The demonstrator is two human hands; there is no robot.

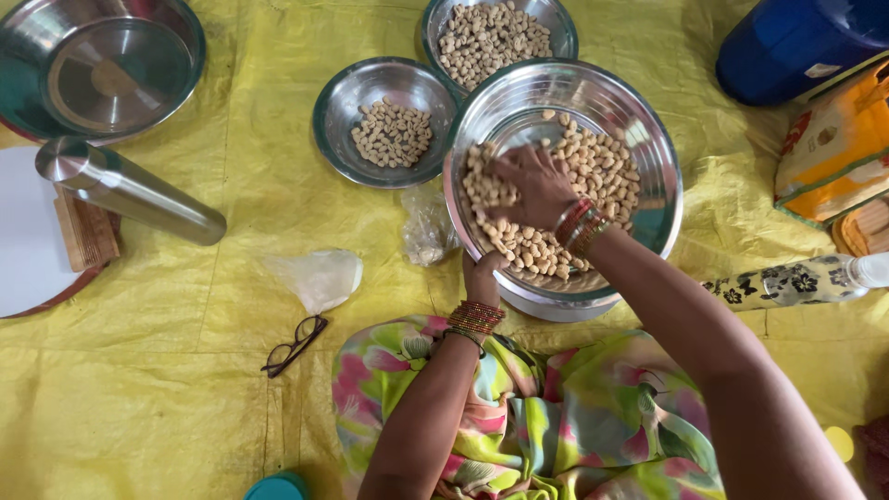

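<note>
- Peanuts [593,171] heaped in large steel bowl [648,120], tilted toward lap.
- Right hand [532,185] spread flat, raking; could flick nuts over near rim.
- Left hand [482,273] gripping rim, fingers hidden; slipping could dump everything onto yellow sheet [231,204].

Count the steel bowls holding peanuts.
3: the large bowl tilted under the right hand, with the left hand at its near rim; a smaller bowl to its left; another bowl at the top edge, partly hidden.

left hand [482,275]: curled, gripping | right hand [532,185]: palm down, fingers spread
</note>
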